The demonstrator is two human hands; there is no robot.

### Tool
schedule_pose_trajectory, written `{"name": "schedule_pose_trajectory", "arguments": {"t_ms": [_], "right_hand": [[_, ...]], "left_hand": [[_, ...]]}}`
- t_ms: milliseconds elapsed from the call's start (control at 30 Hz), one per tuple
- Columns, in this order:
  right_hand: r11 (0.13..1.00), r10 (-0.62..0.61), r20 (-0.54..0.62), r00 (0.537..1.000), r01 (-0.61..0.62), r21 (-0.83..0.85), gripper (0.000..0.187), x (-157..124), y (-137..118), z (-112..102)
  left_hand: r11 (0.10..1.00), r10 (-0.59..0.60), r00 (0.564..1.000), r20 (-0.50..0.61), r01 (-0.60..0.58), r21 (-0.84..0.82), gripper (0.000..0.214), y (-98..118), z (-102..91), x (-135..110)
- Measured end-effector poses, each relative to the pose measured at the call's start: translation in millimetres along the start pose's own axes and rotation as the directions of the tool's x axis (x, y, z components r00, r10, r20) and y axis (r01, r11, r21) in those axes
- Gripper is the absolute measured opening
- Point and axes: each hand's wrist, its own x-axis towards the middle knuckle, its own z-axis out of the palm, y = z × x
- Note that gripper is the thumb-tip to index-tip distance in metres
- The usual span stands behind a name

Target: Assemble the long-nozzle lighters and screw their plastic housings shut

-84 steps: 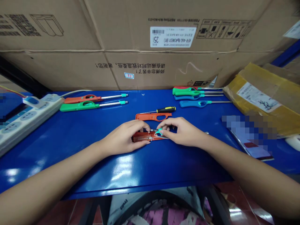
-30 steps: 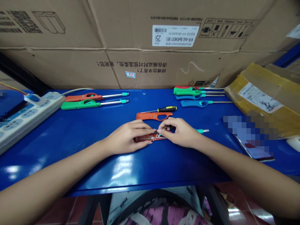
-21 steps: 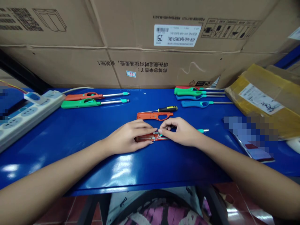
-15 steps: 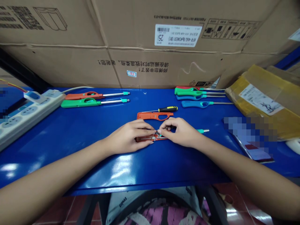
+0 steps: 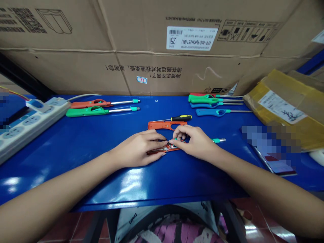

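Opened orange lighter (image 5: pixel 172 148): on the table (image 5: pixel 101 182), between your hands, long axis running sideways from left palm to right. Your left hand (image 5: pixel 138 148) brackets its butt end — fingers far side, thumb near side, gripping. Your right hand (image 5: pixel 196 141), nearer the trigger parts, has fingertips bunched over them; grip hidden, cannot tell. Loose orange cover (image 5: pixel 160 125) — just beyond both hands' fingers, roughly parallel.

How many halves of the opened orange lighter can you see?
2. The near half is between the left hand and the right hand, partly hidden by them; the far half lies beyond, just in front of the screwdriver.
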Motion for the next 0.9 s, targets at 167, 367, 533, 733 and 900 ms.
{"name": "schedule_pose_trajectory", "arguments": {"t_ms": [167,367,533,733,900], "right_hand": [[0.987,0.091,0.061,0.994,-0.098,0.127,0.014,2,3,-9],[0.972,0.126,0.183,0.975,-0.159,0.175,0.019,3,6,-26],[0.977,0.068,0.154,0.986,-0.098,0.191,0.020,0,3,-34],[0.997,0.019,0.023,1.000,-0.021,0.073,0.024,-1,0,-37],[0.991,0.019,0.019,1.000,-0.022,0.133,0.019,-1,1,-27]], "left_hand": [[0.998,0.007,1.000,0.028,-0.009,0.067,0.027,3,-3.3,-1],[0.984,-0.177,0.984,-0.025,0.176,-0.040,0.032,7,0.3,-1],[0.952,-0.297,0.954,-0.027,0.294,-0.086,0.035,11,5.2,3],[0.922,-0.361,0.931,0.055,0.365,-0.128,0.027,13,-2.6,3],[0.921,-0.375,0.926,0.028,0.376,-0.102,0.025,13,-0.9,4]]}}
